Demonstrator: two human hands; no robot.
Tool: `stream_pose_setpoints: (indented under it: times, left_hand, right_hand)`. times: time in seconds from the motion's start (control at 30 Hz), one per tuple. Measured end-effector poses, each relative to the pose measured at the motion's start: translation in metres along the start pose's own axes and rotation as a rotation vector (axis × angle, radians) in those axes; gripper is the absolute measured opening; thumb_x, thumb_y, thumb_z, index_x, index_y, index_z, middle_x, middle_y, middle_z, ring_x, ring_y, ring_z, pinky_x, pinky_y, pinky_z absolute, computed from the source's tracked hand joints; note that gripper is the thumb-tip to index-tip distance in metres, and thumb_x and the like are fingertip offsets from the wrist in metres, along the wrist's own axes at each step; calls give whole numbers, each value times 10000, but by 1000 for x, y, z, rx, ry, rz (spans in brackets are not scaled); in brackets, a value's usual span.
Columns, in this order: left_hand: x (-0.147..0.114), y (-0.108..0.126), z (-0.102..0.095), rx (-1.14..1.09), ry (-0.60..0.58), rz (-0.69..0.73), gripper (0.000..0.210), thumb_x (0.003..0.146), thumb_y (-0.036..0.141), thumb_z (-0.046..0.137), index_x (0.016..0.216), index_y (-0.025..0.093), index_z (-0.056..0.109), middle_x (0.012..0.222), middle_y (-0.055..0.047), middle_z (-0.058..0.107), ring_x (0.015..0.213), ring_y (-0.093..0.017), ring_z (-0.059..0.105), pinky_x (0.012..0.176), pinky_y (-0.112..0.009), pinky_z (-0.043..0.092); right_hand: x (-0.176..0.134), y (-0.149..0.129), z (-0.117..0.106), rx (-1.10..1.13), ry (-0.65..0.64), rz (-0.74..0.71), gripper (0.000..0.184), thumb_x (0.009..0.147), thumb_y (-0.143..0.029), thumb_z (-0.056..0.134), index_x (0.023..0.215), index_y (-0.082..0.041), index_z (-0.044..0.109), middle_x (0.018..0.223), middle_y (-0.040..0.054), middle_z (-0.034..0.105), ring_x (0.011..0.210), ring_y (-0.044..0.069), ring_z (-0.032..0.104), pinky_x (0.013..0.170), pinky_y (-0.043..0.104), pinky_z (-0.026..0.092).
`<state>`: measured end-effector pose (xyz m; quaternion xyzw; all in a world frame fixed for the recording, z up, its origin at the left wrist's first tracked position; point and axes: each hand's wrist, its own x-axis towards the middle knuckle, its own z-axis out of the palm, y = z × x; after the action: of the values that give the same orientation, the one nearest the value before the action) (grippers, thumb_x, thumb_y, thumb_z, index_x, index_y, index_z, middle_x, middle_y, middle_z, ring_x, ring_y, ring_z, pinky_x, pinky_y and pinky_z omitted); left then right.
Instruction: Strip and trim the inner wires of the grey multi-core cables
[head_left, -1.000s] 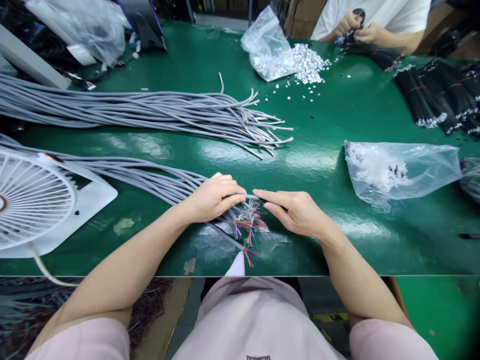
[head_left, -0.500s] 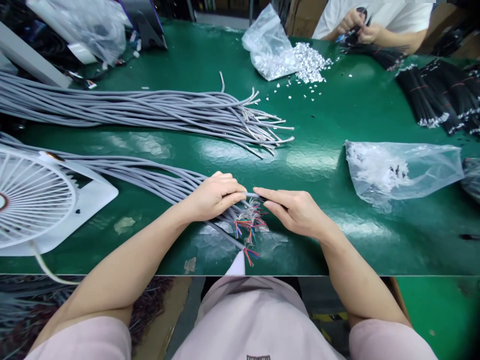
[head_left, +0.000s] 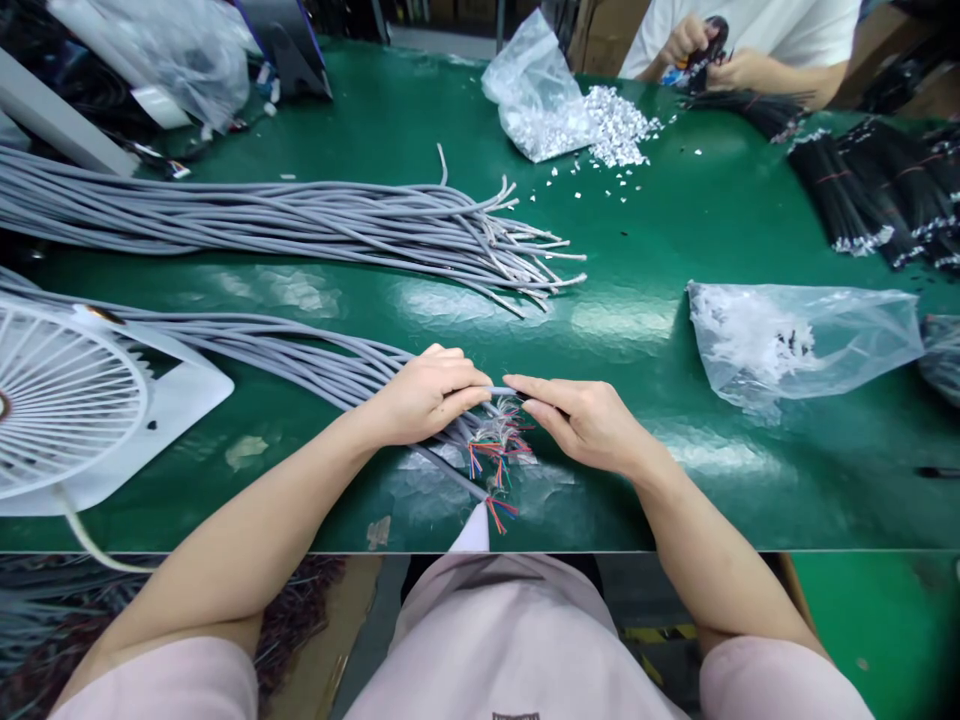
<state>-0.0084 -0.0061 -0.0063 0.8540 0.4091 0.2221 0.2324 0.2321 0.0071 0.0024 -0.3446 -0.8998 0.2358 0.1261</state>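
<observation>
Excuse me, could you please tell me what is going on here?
At a green table, the person's left hand grips a grey cable, and the right hand is at its end, by something dark too small to make out. Coloured wires splay from other cable ends close by. Another bundle of grey cables lies farther back. Across the table, a co-worker's hands are handling black wires.

No words or numbers can be read; a dark mark [head_left: 516,716] on the pink shirt [head_left: 517,640] is cut off by the bottom edge.
</observation>
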Motion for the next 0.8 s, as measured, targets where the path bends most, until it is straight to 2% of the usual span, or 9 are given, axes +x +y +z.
stream_pose_setpoints:
  times: [0.23,0.5,0.8]
  left_hand:
    - [0,0,1,11,-2,7,303,953,322,428,915,147,673,747,-37,661,695,-144,495,704,-300,335]
    - [0,-1,1,25,4,12,289,951,315,439,903,147,669,749,-35,662,691,-145,491,699,-301,331]
    - [0,-1,-4,-31,2,47,284,951,302,438,907,146,671,739,-28,662,703,-143,506,703,-295,337]
  right_hand:
    - [3,-1,-1,42,-19,-2,375,961,-290,417,1291,-207,574,1240,11,651,1093,199,646,906,323,520]
    - [6,-5,2,23,-1,65,369,954,-309,418,1256,-206,603,1224,26,660,1089,222,648,901,349,519]
    - [7,0,4,115,21,-11,347,954,-302,432,1220,-191,626,1182,25,684,1062,188,659,880,284,502]
